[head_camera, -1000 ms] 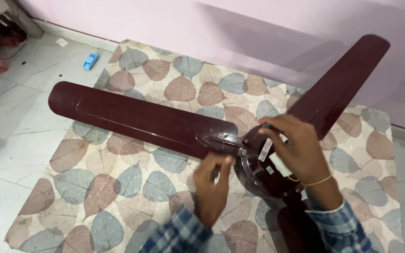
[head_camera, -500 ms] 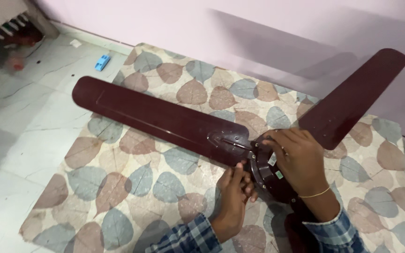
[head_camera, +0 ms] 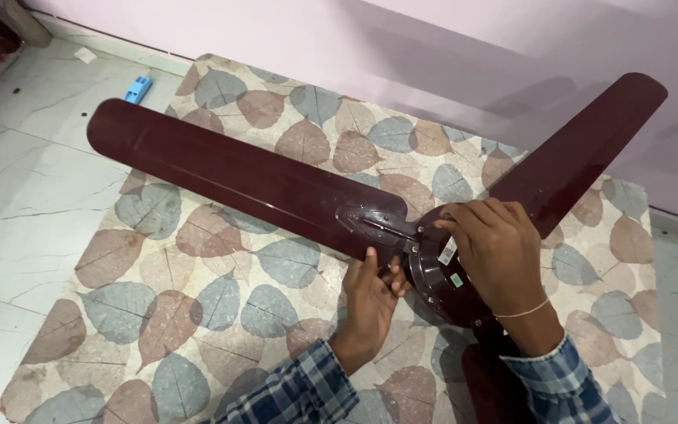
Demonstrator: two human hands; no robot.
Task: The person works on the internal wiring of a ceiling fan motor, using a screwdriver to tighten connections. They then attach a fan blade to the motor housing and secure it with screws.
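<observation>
On the leaf-print mat (head_camera: 198, 314) lies the fan (head_camera: 276, 184); the right hand (head_camera: 500, 243) curls over its hub (head_camera: 441, 286), the left hand (head_camera: 370, 302) pinching the blade's root underneath. It looks heavy and stiff with thin blades, best gripped at the hub.

Maroon ceiling fan (head_camera: 292, 184) flat on leaf-print mat, blades spread.
</observation>
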